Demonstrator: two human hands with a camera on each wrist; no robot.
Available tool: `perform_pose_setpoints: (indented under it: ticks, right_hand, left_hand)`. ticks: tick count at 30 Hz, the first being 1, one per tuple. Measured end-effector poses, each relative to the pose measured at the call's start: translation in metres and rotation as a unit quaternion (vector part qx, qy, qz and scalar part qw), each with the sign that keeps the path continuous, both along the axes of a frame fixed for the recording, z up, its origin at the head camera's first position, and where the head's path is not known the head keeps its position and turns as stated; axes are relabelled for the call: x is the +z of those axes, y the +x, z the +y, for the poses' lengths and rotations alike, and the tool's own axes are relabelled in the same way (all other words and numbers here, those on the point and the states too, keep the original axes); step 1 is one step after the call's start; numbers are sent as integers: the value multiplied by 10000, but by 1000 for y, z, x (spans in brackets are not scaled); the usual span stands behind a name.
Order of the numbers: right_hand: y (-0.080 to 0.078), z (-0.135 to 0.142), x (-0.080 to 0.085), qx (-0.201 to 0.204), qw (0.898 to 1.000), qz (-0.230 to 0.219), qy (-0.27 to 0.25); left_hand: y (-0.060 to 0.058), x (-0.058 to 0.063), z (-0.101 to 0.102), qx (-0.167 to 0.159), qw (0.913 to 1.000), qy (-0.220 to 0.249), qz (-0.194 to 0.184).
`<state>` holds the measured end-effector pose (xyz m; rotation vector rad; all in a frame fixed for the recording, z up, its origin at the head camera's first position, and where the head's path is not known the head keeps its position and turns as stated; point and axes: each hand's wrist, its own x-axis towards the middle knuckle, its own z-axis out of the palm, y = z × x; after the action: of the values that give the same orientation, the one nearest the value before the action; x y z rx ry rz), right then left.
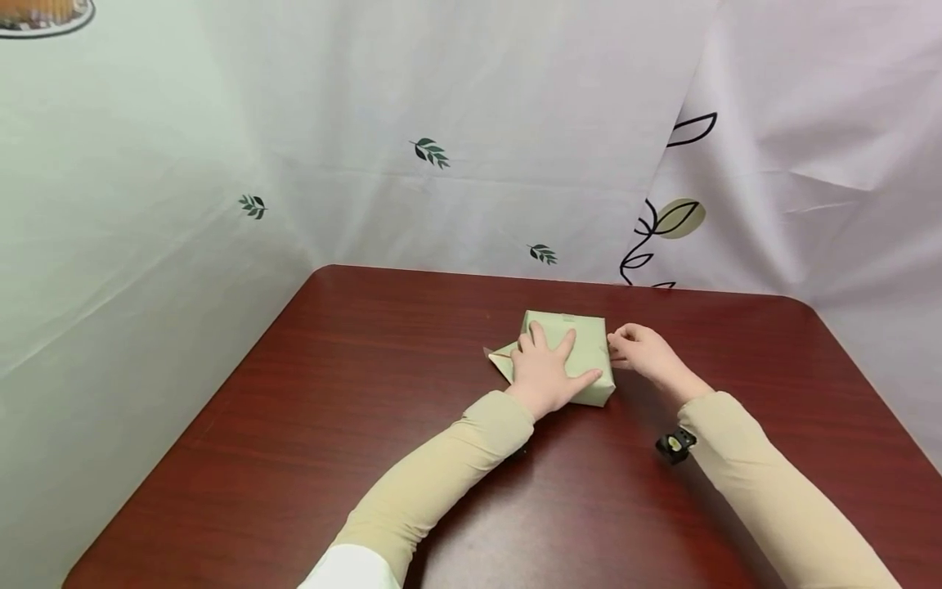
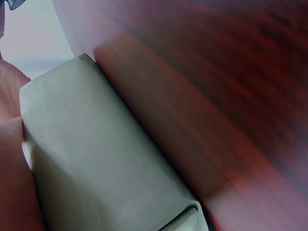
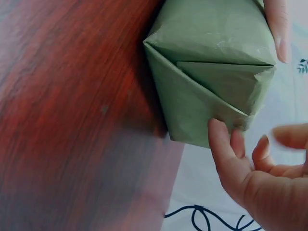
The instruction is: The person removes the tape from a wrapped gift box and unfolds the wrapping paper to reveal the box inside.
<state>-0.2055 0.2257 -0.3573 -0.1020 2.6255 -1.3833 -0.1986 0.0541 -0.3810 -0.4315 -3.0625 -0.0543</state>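
A box wrapped in pale green paper (image 1: 591, 353) lies on the table. My left hand (image 1: 543, 372) rests on its top with the fingers spread; a thumb (image 3: 277, 33) shows over the edge in the right wrist view. My right hand (image 1: 646, 353) is at the box's right end, where the fingertips press on the folded paper flap (image 3: 207, 108). Its other fingers are loosely bent, with nothing between them. From the left end sticks out a pointed paper flap (image 1: 504, 360) with a clear strip at its tip, partly hidden by the left hand.
The dark red-brown wooden table (image 1: 353, 368) has rounded far corners. White cloth (image 1: 478, 213) with leaf prints hangs behind it and along both sides. A small black device (image 1: 675, 445) sits at the right wrist.
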Motion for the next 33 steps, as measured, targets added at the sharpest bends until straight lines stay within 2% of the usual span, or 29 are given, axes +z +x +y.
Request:
perform_pose_setpoints:
  ticks: [3,7,11,14,17,19,21,23,26,29,33]
  right_hand:
    - [2,1,0,76,9976,399,567]
    - [2,0,0,99,9830,1092,1471]
    - [1,-2,0,74,9759,1421,1657]
    - [1,-2,0,110,9773,1361,1621]
    - [0,2,-1,65,9900,851,1120]
    - [0,7,-3,65,9979,422,490]
    - [-1,11,-5,70,9998,15,-210]
    - [-1,14,-8,114,9962,-280,-822]
    - [-1,17,-9,161,9889,-540,-1372]
    - [0,20,-9,216,9826,-654,-1724]
    - [1,21,-7,265,9785,-695,-1922]
  left_hand:
    - [-1,-1,1,14,10000,-78,42]
    - [-1,-1,2,41,9998,-157,77]
    - [-1,-1,2,32,9998,-175,54]
    - [-1,-1,2,26,9998,-186,21]
    - [-2,-1,2,2,9998,-215,22]
    - [-2,-1,1,-21,9997,-244,51]
    - [-3,-1,0,-39,9996,-269,79]
    - [-3,0,-1,-40,9995,-292,57]
    - [-3,2,0,11,9994,-324,-88]
    - [-3,7,4,126,9987,-390,-301]
    - [-3,15,14,387,9961,-662,-444]
